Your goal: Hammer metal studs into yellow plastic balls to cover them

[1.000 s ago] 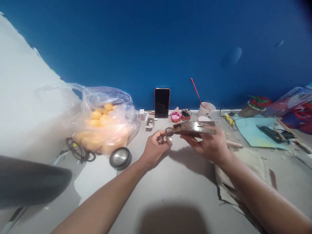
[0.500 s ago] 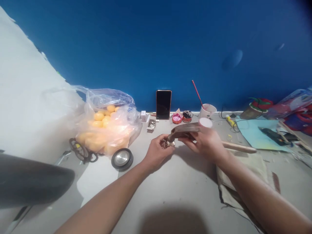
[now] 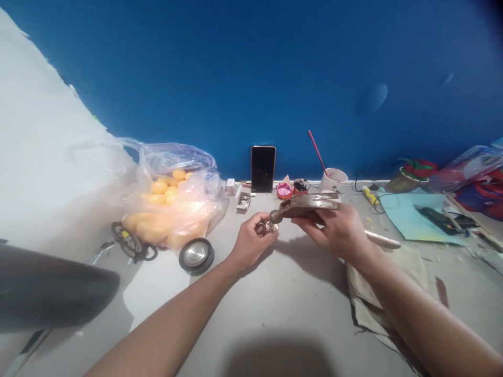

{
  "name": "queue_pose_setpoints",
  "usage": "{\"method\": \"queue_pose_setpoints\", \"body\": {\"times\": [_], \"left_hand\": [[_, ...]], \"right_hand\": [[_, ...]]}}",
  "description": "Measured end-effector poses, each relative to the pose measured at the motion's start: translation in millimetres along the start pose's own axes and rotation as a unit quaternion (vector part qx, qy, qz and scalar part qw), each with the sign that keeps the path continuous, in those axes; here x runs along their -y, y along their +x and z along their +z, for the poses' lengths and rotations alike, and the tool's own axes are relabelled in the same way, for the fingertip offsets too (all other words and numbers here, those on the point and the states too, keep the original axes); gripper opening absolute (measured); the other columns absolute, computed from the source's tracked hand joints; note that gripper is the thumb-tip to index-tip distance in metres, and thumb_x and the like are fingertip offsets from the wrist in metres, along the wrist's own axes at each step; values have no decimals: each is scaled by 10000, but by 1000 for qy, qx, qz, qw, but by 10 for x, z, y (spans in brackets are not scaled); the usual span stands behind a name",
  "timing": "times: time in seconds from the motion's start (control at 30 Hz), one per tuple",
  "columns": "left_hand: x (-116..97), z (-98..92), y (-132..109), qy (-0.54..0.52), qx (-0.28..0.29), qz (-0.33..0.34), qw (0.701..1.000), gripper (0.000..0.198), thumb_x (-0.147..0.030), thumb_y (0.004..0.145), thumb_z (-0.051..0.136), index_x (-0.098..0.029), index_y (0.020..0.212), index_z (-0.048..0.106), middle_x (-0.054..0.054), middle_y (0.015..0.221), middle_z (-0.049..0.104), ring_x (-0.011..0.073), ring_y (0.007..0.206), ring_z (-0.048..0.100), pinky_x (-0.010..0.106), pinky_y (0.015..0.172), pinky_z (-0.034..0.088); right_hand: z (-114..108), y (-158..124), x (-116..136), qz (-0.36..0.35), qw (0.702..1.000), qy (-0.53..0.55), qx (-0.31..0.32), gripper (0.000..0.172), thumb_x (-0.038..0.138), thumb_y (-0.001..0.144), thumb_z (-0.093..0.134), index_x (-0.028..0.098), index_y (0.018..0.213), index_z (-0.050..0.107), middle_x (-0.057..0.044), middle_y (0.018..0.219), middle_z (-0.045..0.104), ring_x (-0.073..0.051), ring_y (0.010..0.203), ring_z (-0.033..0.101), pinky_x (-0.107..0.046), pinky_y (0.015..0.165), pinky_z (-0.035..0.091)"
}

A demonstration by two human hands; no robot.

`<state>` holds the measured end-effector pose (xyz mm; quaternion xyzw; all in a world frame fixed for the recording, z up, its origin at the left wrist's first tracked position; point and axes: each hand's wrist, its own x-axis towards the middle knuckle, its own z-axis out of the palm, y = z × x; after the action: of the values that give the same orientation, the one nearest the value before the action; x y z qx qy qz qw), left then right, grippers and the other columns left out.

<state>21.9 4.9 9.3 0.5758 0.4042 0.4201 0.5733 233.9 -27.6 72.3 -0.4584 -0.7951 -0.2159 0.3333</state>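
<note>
Both hands meet over the table (image 3: 275, 293). The left hand (image 3: 251, 238) pinches a small shiny piece (image 3: 270, 226) between thumb and fingertips, holding it low over the surface. The right hand (image 3: 340, 230) is closed round a hammer (image 3: 304, 205) close up by the head, with the handle running out past the wrist over a cloth (image 3: 393, 283). The hammer's face sits right at the piece, touching or nearly so; I cannot tell which. By my reading the work is midway: the piece is steadied and the hammer lined up, but the piece looks lumpy, not flattened. Left of the left hand lie a bag (image 3: 173, 209) and a lid (image 3: 196, 255); beyond both hands stands a phone (image 3: 263, 168).
</note>
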Motion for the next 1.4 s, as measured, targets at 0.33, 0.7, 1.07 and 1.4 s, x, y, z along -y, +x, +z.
{"method": "queue_pose_setpoints", "body": {"times": [0.33, 0.7, 1.07, 1.4], "left_hand": [[-18, -8, 10, 2, 7, -10, 1000, 372, -259, 697, 792, -160, 1038, 685, 1, 814, 667, 131, 726, 596, 243, 703, 452], [-9, -17, 20, -19, 29, -1, 999, 374, -207, 675, 767, -166, 1032, 664, 5, 841, 667, 138, 764, 594, 251, 717, 457], [-85, -39, 18, -105, 24, -32, 994, 414, -204, 696, 784, -177, 1068, 603, -6, 817, 657, 121, 712, 613, 246, 664, 464], [-25, -123, 112, -354, 6, -128, 927, 379, -202, 753, 749, -167, 1115, 644, 43, 861, 674, 128, 645, 620, 240, 566, 470]], "right_hand": [[-7, -2, 7, -7, 1000, -18, 8, 334, 451, 1000, 569, 166, 930, 727, -74, 758, 737, -189, 641, 632, -303, 603, 409], [-2, 14, 26, 10, 999, -3, 50, 356, 476, 1004, 560, 177, 1025, 752, -88, 837, 779, -206, 694, 685, -308, 634, 463], [-18, 13, -14, 84, 996, 11, -1, 355, 503, 960, 588, 199, 969, 771, -53, 742, 754, -191, 637, 671, -298, 605, 455], [-23, 109, -46, 298, 935, -35, 191, 489, 667, 840, 631, 207, 865, 796, -66, 647, 702, -214, 560, 621, -309, 522, 374]]}}
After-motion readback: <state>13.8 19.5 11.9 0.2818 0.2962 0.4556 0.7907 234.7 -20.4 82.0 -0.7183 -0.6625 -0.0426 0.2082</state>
